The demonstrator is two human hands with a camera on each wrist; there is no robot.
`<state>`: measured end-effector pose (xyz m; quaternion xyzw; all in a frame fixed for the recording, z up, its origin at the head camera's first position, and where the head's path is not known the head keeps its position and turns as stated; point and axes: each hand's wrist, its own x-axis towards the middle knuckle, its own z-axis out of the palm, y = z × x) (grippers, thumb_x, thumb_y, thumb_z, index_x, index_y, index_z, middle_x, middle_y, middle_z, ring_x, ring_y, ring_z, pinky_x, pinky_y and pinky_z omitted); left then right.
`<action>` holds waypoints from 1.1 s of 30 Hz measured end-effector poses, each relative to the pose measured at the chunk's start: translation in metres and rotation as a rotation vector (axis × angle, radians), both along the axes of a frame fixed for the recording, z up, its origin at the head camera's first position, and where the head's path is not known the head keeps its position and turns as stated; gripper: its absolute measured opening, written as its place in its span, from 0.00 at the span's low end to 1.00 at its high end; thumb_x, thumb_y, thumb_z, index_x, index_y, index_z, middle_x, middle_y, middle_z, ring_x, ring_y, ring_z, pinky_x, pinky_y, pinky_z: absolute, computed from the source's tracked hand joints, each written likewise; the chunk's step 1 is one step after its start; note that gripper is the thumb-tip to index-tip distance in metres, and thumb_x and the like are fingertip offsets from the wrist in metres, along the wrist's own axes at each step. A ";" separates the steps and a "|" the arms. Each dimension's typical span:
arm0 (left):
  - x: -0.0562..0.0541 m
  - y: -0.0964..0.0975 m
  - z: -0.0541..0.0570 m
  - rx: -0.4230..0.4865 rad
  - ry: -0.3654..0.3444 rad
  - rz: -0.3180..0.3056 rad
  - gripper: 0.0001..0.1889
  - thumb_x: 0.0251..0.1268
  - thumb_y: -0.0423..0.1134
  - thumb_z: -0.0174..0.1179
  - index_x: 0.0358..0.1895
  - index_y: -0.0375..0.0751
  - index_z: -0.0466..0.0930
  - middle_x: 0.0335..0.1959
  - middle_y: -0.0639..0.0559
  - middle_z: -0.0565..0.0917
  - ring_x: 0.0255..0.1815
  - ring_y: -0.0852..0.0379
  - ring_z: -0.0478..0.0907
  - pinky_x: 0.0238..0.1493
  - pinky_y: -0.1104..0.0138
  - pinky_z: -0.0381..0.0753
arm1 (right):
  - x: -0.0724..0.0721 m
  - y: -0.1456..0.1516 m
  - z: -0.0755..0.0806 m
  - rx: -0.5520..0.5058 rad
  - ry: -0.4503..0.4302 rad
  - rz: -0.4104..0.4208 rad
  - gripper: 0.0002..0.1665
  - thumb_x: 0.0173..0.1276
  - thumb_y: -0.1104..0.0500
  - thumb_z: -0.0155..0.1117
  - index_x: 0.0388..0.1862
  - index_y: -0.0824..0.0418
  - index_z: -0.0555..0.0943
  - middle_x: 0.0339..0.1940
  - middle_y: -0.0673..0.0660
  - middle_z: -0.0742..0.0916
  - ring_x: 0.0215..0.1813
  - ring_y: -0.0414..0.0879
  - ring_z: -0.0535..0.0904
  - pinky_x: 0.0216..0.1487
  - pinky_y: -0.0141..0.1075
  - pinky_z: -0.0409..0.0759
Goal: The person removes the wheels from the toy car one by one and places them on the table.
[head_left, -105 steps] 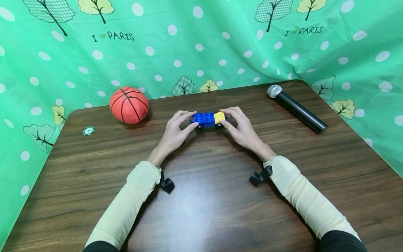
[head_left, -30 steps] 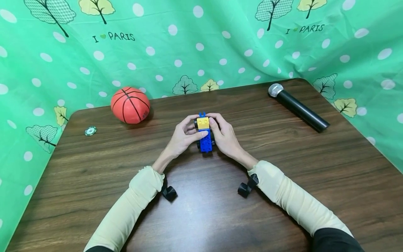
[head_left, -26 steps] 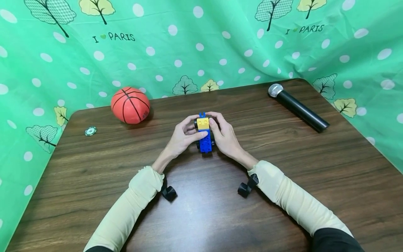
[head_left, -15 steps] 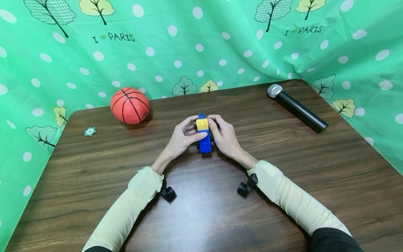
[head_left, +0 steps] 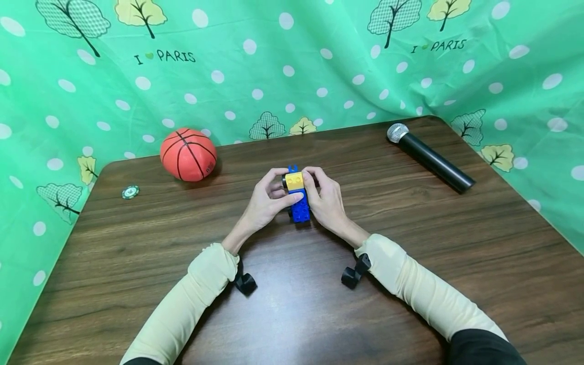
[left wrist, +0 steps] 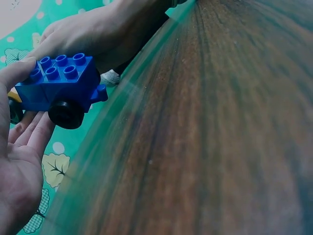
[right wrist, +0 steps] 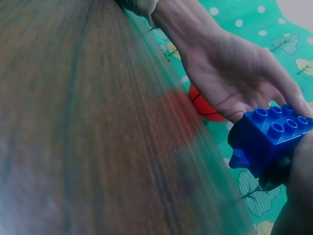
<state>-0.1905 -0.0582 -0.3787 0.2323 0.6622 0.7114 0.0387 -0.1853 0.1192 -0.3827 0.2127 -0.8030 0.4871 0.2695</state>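
A toy building-block car (head_left: 299, 209), blue with a yellow brick at its far end and black wheels, is between my two hands in the head view. My left hand (head_left: 264, 203) grips it from the left, thumb lying across the blue studs. From the right, my right hand (head_left: 327, 203) holds the yellow end, thumb against its side. In the left wrist view the blue body (left wrist: 58, 81) shows its studs and a black wheel, apart from the table. The right wrist view shows the car's blue rear (right wrist: 271, 134) with a small hitch; the yellow part is mostly hidden there.
On the wooden table (head_left: 283, 304), a small red basketball (head_left: 188, 154) stands at the back left. A green-and-white poker chip (head_left: 130, 191) lies left of it. A black microphone (head_left: 431, 158) lies at the back right. A green patterned cloth (head_left: 292, 61) hangs behind the table.
Since the earliest frame, the car has turned from sideways to lengthwise, yellow end away from me, and both hands have come closer together. In the last second it has only tilted slightly.
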 end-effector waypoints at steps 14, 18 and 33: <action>0.002 0.001 0.000 -0.023 0.020 0.022 0.27 0.65 0.25 0.67 0.66 0.31 0.69 0.41 0.36 0.86 0.37 0.55 0.86 0.41 0.67 0.85 | 0.001 -0.001 -0.002 -0.010 0.017 -0.009 0.10 0.82 0.62 0.55 0.49 0.67 0.81 0.34 0.59 0.86 0.35 0.49 0.80 0.37 0.39 0.76; 0.003 0.000 0.000 -0.030 0.032 0.028 0.27 0.64 0.24 0.67 0.65 0.31 0.69 0.40 0.37 0.86 0.36 0.56 0.86 0.39 0.67 0.85 | 0.002 -0.002 -0.002 -0.008 0.011 -0.015 0.11 0.83 0.61 0.54 0.50 0.67 0.81 0.34 0.59 0.85 0.35 0.49 0.80 0.37 0.39 0.76; 0.004 -0.003 -0.002 -0.078 0.070 0.072 0.27 0.65 0.29 0.71 0.65 0.37 0.72 0.45 0.38 0.86 0.42 0.48 0.87 0.42 0.63 0.86 | 0.002 -0.006 0.001 -0.112 -0.084 -0.028 0.09 0.80 0.59 0.60 0.44 0.66 0.81 0.31 0.57 0.85 0.31 0.46 0.77 0.32 0.32 0.73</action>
